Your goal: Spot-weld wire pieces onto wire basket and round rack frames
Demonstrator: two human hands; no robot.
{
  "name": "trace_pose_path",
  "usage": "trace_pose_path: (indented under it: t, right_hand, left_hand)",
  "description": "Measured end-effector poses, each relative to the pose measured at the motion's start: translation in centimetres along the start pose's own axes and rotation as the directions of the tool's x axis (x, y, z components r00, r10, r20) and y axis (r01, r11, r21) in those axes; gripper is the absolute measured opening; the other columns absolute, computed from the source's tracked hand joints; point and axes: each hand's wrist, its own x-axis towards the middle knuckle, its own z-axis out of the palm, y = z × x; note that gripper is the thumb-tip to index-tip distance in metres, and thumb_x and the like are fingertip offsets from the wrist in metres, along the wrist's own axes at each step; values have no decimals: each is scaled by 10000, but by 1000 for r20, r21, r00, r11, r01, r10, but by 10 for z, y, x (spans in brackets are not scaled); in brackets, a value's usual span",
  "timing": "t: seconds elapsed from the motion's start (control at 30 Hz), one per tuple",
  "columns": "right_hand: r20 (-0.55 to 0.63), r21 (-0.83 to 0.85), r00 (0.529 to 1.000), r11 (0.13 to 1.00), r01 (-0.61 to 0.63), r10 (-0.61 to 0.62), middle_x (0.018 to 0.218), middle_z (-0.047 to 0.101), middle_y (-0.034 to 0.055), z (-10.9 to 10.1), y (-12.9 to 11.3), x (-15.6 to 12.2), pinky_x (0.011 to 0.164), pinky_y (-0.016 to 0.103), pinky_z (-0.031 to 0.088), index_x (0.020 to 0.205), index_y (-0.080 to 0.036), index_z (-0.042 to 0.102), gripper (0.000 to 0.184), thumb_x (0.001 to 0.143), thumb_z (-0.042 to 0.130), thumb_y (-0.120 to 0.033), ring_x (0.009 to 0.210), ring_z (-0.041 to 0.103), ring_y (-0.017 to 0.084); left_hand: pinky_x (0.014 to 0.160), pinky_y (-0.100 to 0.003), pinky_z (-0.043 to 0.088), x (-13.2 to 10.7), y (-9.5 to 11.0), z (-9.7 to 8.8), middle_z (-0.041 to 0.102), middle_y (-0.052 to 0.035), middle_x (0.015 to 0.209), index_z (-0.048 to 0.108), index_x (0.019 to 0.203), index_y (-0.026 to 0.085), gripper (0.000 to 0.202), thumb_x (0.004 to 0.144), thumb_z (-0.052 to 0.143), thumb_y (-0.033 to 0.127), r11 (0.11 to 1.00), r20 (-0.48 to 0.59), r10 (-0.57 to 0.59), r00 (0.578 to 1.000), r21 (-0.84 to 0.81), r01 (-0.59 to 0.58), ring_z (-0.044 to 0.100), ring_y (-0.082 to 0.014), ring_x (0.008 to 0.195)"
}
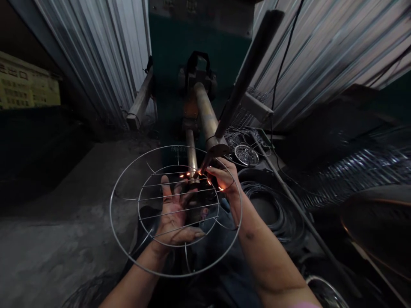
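A round wire grille, with two rings and several cross wires, lies level in front of me. My left hand is under it, palm up with fingers spread, holding it up from below. My right hand pinches a wire at the grille's far right side, next to the tip of the spot welder's electrode. Small orange sparks fly around that tip. The welder's lower arm runs beneath the grille. A dark lever slants down to the tip.
The green welder body stands straight ahead between corrugated metal walls. Coils of wire and finished wire pieces lie to the right. A concrete floor spreads to the left. Dark bins sit at the far right.
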Motion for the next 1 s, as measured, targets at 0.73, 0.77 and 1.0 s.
trace_pose_path:
  t: [0.73, 0.77, 1.0]
  right_hand:
    - [-219, 160, 971, 985, -61, 96, 561, 629, -22, -34, -12, -35, 396, 219, 368, 681, -176, 694, 267, 471, 842, -246, 436, 509, 101]
    - [-190, 186, 974, 978, -89, 125, 568, 639, -15, -35, -14, -32, 398, 218, 372, 667, -173, 688, 276, 453, 844, -246, 444, 515, 104]
    - [-131, 226, 974, 963, -150, 182, 608, 662, -16, -36, -11, -30, 460, 218, 415, 679, -172, 681, 285, 449, 840, -229, 505, 554, 111]
  left_hand:
    - [677, -408, 533, 16, 20, 6, 568, -233, 1262, 288, 1434, 47, 823, 800, 467, 541, 511, 427, -572, 700, -482, 711, 621, -363, 1001]
    - [671, -381, 530, 15, 20, 11, 544, -237, 1294, 269, 1442, 44, 847, 792, 476, 546, 514, 423, -566, 707, -490, 704, 621, -350, 1000]
    - [756, -306, 480, 1, 14, 26, 489, -289, 1332, 108, 1467, -34, 1008, 696, 591, 401, 572, 319, -575, 754, -502, 649, 611, -290, 1015]
